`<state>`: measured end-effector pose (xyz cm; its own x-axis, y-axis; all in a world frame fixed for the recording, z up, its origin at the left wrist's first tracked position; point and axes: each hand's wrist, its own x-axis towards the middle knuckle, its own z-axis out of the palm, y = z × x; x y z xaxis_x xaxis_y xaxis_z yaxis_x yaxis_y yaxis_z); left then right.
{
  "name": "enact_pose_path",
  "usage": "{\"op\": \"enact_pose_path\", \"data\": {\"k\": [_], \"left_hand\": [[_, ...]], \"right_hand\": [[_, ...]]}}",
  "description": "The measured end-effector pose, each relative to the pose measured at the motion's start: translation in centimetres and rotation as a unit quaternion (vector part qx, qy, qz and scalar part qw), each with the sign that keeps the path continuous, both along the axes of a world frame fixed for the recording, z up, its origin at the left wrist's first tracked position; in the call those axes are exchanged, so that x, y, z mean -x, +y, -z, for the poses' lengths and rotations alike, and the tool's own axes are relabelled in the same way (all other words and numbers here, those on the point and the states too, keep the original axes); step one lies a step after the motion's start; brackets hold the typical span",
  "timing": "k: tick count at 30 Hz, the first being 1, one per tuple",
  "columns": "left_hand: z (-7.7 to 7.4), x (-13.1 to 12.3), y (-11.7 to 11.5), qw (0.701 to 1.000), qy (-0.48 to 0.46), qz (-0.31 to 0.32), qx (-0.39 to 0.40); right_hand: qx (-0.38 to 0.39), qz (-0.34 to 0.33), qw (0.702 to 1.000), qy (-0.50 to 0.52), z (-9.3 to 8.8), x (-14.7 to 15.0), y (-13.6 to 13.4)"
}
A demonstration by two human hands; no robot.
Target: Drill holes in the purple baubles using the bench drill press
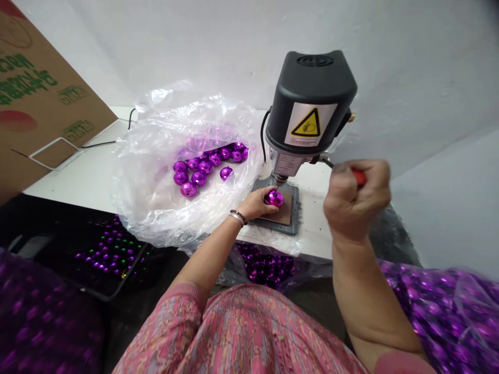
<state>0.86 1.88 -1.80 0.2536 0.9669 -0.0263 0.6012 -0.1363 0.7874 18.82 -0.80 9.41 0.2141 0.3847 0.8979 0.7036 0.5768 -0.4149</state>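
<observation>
Left hand (255,204) is closed on a purple bead (273,198), held on the pad (287,214) beneath the drill press (312,109); right hand (356,200) is clenched round the red lever (362,178). Other beads (202,169) are left in the bag (156,208) on the bench (89,176), possibly undrilled.

Bright, even indoor light, soft shadows, glare on the plastic bag (156,156), wide-angle bending at edges, slight blur

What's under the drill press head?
A purple bead, pinched by the left hand, sits on a brown pad over the grey base. The bead's underside and the pad beneath it are covered.
</observation>
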Motion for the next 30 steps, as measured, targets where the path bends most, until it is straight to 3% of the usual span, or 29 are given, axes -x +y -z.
{"op": "enact_pose_path", "data": {"k": [4,6,8,11,14,15,17,20,24,27,30], "left_hand": [[-0.3,1.2,-2.7,0.996,-0.027,0.058,-0.056],[-0.9,2.5,-4.4,0.991,-0.046,0.104,-0.072],[-1.9,4.2,-5.4,0.99,-0.079,0.097,-0.065],[-3.7,7.2,-4.1,0.989,-0.124,-0.06,-0.061],[-4.7,10.0,0.1,0.953,-0.072,-0.281,-0.082],[-4.7,10.7,1.7,0.941,-0.026,-0.332,-0.066],[-4.0,11.5,4.4,0.928,0.051,-0.37,0.007],[-1.9,11.2,6.6,0.93,0.082,-0.35,0.076],[-0.3,10.2,6.5,0.932,0.063,-0.353,0.055],[-2.0,10.2,4.4,0.937,-0.042,-0.345,-0.036],[-4.9,9.9,0.6,0.963,-0.133,-0.218,-0.092]], "right_hand": [[0.081,-0.034,0.995,0.056,-3.0,-0.1,0.5],[0.099,-0.03,0.992,0.067,-3.3,-0.2,0.5],[0.103,-0.023,0.992,0.071,-3.1,-0.2,0.5],[0.1,-0.021,0.992,0.072,-2.6,-0.3,0.6],[0.101,-0.02,0.992,0.071,-2.6,-0.3,0.7],[0.102,-0.021,0.992,0.07,-2.6,-0.3,0.6],[0.107,-0.021,0.992,0.065,-2.9,-0.3,0.5],[0.119,-0.021,0.991,0.059,-3.2,-0.2,0.2],[0.123,-0.029,0.99,0.059,-3.3,-0.1,0.0],[0.118,-0.035,0.991,0.053,-3.5,-0.2,0.2],[0.125,-0.039,0.99,0.044,-4.2,-0.4,0.6]]}}
